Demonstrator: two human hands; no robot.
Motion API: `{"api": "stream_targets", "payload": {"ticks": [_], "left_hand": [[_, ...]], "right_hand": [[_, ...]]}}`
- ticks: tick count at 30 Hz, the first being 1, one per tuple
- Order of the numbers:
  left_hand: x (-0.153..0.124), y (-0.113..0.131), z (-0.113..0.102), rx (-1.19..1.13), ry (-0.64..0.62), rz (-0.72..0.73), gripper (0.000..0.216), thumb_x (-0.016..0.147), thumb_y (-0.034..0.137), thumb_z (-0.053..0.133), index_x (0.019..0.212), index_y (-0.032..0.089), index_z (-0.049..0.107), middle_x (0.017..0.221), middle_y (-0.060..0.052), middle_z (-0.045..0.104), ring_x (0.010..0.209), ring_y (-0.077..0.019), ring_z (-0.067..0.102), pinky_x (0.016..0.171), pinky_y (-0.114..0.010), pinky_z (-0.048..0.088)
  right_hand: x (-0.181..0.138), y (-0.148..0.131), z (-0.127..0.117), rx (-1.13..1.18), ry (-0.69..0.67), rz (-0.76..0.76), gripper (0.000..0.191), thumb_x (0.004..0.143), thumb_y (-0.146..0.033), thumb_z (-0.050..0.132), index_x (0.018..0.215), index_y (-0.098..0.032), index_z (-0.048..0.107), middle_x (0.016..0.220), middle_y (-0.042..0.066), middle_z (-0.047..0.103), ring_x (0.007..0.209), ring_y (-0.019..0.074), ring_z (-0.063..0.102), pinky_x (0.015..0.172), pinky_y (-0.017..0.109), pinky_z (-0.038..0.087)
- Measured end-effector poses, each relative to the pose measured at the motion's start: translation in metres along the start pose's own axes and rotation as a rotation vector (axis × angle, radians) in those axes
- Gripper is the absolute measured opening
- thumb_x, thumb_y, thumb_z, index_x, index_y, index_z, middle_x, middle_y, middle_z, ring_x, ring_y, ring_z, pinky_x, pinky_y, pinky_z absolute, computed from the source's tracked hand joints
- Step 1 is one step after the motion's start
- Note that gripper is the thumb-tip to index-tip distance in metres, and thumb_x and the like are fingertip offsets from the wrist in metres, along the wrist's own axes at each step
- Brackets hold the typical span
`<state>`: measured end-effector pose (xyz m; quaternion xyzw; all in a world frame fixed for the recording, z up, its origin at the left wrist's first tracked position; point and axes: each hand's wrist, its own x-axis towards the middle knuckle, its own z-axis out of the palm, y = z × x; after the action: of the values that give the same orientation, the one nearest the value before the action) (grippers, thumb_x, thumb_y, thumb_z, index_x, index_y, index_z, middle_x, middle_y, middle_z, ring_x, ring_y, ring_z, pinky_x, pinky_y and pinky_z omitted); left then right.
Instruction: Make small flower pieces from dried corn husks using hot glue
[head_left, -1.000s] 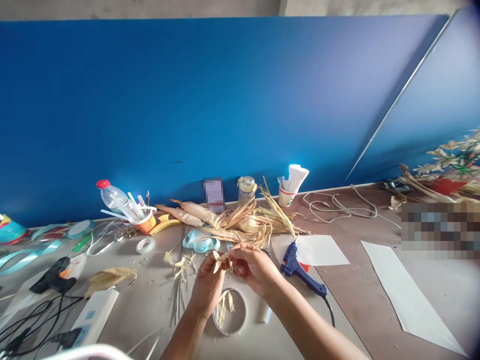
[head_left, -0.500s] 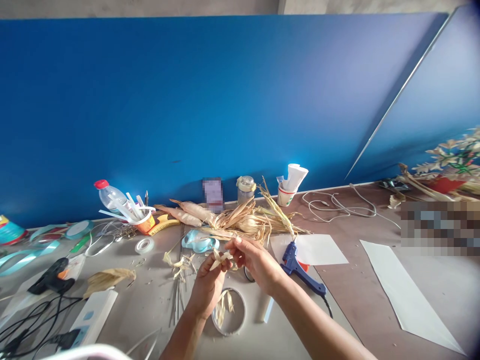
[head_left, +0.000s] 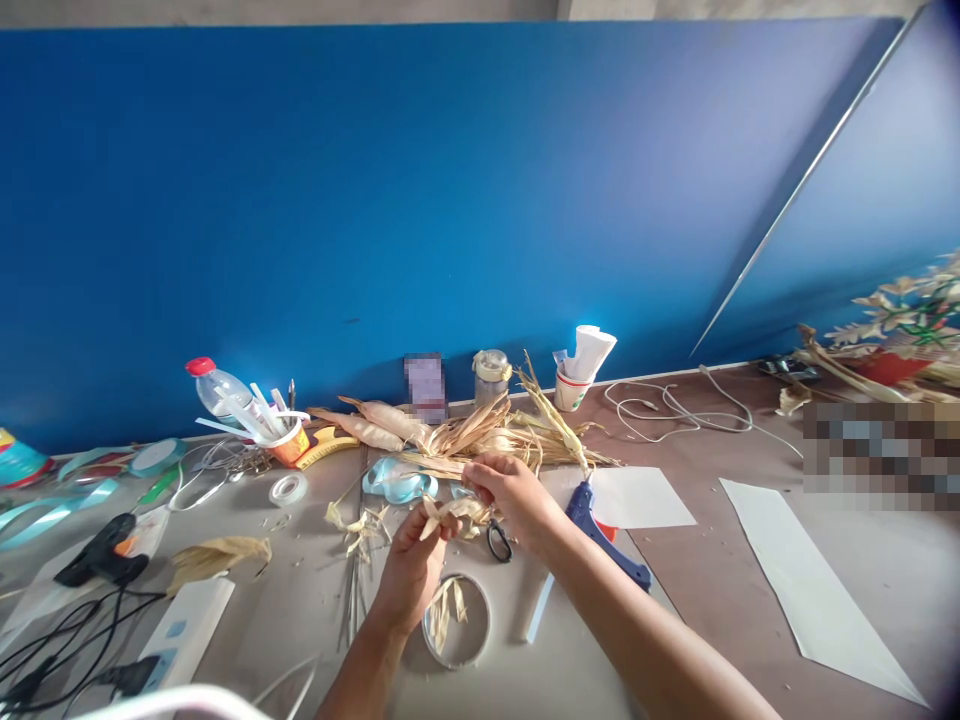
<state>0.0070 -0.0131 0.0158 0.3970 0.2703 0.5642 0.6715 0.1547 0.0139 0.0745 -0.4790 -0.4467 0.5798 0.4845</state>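
My left hand (head_left: 415, 563) pinches a small pale piece of dried corn husk (head_left: 431, 518), spread like a flower with pointed petals. Just above and to its right, my right hand (head_left: 511, 497) has its fingers drawn together; whatever is between them is hidden. It is apart from the left hand, in front of a heap of dried corn husks (head_left: 517, 445). Below the hands lies a round ring-shaped holder (head_left: 489, 628) with cut husk strips (head_left: 448, 612) inside. A black scissor handle (head_left: 499, 541) shows beneath my right hand. The blue glue gun (head_left: 604, 540) lies beyond my right forearm.
A light-blue ribbon roll (head_left: 400, 480) and a clear tape roll (head_left: 288, 489) lie behind and left. Thin wires (head_left: 352, 600) stretch left of my hand. A glue stick (head_left: 540, 607), white paper (head_left: 649, 498), a power strip (head_left: 191, 625) and a cup of strips (head_left: 291, 445) are around.
My right hand has moved away from the left, up and to the right, with its fingers curling closed. The scissor handle shows more fully. My left hand keeps the husk piece nearly in place.
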Motion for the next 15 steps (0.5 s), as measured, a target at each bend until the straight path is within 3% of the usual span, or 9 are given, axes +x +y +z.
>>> {"api": "stream_targets", "payload": {"ticks": [3,7,11,15], "left_hand": [[0.005,0.004,-0.005,-0.065,0.076,0.033,0.007,0.075,0.025,0.065,0.070,0.020,0.063,0.068,0.000,0.052,0.073,-0.0152,0.047,0.080,-0.034,0.039],[0.010,0.008,-0.009,-0.173,0.109,0.077,0.009,0.077,0.022,0.064,0.070,0.018,0.061,0.067,0.001,0.050,0.070,-0.0125,0.047,0.079,-0.032,0.040],[0.011,0.008,-0.009,-0.191,0.096,0.059,0.008,0.078,0.021,0.062,0.071,0.018,0.060,0.067,0.002,0.048,0.065,-0.0107,0.044,0.074,-0.029,0.041],[0.011,0.006,-0.011,-0.190,0.099,0.052,0.009,0.077,0.019,0.062,0.069,0.017,0.059,0.066,0.001,0.048,0.063,-0.0108,0.044,0.069,-0.027,0.040]], "right_hand": [[0.003,0.016,-0.016,-0.118,0.072,-0.039,0.017,0.069,-0.024,0.050,0.079,-0.016,0.062,0.047,-0.008,0.040,0.044,0.0072,0.032,0.044,0.020,0.022],[0.002,0.035,-0.031,-0.449,0.110,-0.081,0.020,0.070,-0.019,0.046,0.075,-0.015,0.065,0.049,-0.006,0.043,0.044,0.0079,0.033,0.045,0.020,0.025],[-0.005,0.045,-0.030,-0.754,0.038,-0.139,0.017,0.074,-0.021,0.050,0.069,-0.015,0.065,0.060,-0.001,0.055,0.057,0.0118,0.048,0.054,0.021,0.035],[-0.013,0.048,-0.020,-0.992,-0.092,-0.262,0.020,0.073,-0.017,0.058,0.090,-0.017,0.067,0.088,0.006,0.059,0.073,0.0155,0.056,0.067,0.024,0.040]]}}
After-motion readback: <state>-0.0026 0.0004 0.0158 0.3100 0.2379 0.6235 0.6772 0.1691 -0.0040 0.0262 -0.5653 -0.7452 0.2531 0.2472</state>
